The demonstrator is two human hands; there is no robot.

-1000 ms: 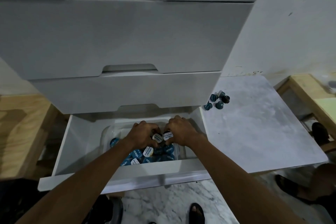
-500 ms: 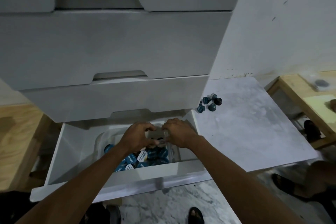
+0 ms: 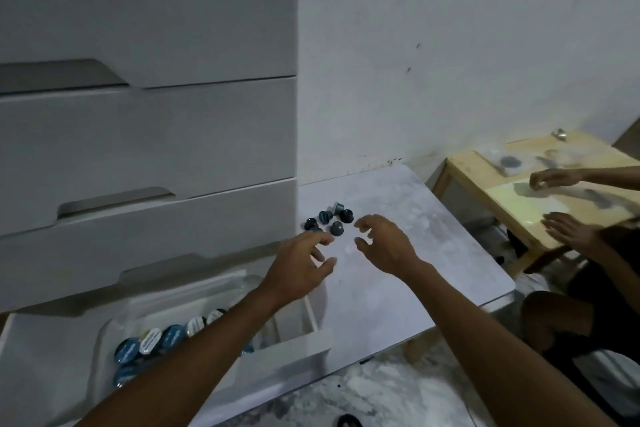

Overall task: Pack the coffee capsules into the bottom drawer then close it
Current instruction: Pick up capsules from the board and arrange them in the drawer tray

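Note:
Several dark blue coffee capsules (image 3: 330, 218) lie in a small cluster on a low white marbled table (image 3: 415, 274), close to the drawer unit. My left hand (image 3: 301, 263) hovers just in front of the cluster, fingers spread and empty. My right hand (image 3: 384, 246) is beside it, to the right of the capsules, also spread and empty. The bottom drawer (image 3: 52, 357) stands pulled out at lower left. Inside it a clear plastic container (image 3: 114, 326) holds several blue and white capsules (image 3: 162, 340), partly hidden by my left forearm.
The white drawer unit (image 3: 149, 149) with its upper drawers shut fills the left. A low wooden table (image 3: 540, 191) stands at the right, where another person's hands (image 3: 568, 229) are at work. A white wall is behind, marble floor below.
Both hands have left the container in the drawer and moved up and right to the capsules on the table. They now hold nothing. The view has swung right.

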